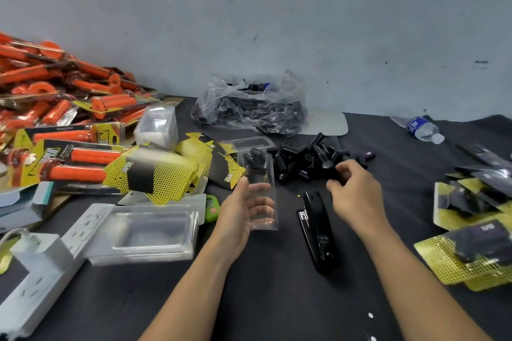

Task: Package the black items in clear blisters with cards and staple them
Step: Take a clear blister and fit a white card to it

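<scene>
Black items (307, 158) heaped mid-tabletop (263, 299). One sits in blister (260, 194), gripped by left hand (243, 210) fingers. Right hand (352, 188) fingers curl on another at heap. Cards (155, 174), stapler (318, 227) untouched. Finished packs (471, 252) at right. Carding and stapling left.

No text is legible. Lettering on the yellow-and-black printed cards (155, 171) and on the clear plastic water bottle (421, 129) label is too blurred to read.

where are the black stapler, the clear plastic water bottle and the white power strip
black stapler (315, 220): head view, on its top arm
clear plastic water bottle (420, 127): head view, on its blue and white label
white power strip (36, 299): head view, on its socket face near the front end
</scene>
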Motion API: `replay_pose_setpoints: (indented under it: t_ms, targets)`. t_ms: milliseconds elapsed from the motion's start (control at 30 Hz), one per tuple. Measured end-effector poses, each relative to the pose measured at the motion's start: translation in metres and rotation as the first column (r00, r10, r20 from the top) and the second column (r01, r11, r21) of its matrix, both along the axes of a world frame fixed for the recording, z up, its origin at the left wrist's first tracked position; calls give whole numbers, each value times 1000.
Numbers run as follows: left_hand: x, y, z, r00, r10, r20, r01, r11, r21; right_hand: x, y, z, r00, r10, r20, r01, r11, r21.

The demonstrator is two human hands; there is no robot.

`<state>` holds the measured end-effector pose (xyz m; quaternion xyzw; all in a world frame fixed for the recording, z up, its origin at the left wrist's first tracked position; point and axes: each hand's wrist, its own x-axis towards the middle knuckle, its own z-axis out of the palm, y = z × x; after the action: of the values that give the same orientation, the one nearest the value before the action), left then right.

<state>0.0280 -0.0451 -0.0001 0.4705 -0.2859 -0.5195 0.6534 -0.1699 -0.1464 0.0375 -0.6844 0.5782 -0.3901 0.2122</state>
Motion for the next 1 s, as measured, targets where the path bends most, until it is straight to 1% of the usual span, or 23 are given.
replay_pose_setpoints:
  t_ms: [67,100,133,233,300,433,567,633,700,767,833,900,1000]
  targets:
    - [-4,-2,-1,997,14,70,-17,999,37,7,19,12,967,68,246,-73,997,12]
    - [-6,-3,-1,995,21,102,-26,999,47,11,29,17,946,95,311,-98,995,-7]
    - [-8,-4,-2,991,24,129,-31,998,51,15,39,20,936,129,329,-123,992,-40]
    - [-12,-5,-3,984,20,176,-31,998,59,28,62,22,932,231,280,-207,972,-115]
    - [-12,-4,-2,989,34,141,-41,998,46,36,71,17,920,292,261,-260,954,-150]
    - [3,3,5,993,76,85,-79,997,25,43,85,-1,916,370,153,-344,923,-170]
    - [26,19,9,986,162,-44,-162,987,-12,37,88,-8,916,369,155,-339,922,-188]
    - [37,27,12,984,155,-85,-158,987,-37,33,87,-7,922,351,165,-315,925,-211]
    - [48,32,16,993,94,-75,-97,994,-40,31,89,-6,919,349,182,-309,926,-215]
    - [56,36,19,999,37,-25,-38,999,-14,30,90,-6,916,351,195,-312,928,-205]
    - [60,37,19,999,38,31,-39,999,22,31,90,-8,913,355,200,-316,927,-202]
    - [55,37,20,999,28,32,-29,999,37,32,90,-9,909,352,223,-306,927,-216]
    - [28,30,23,998,-34,52,31,998,57,33,89,-7,911,310,273,-236,933,-272]
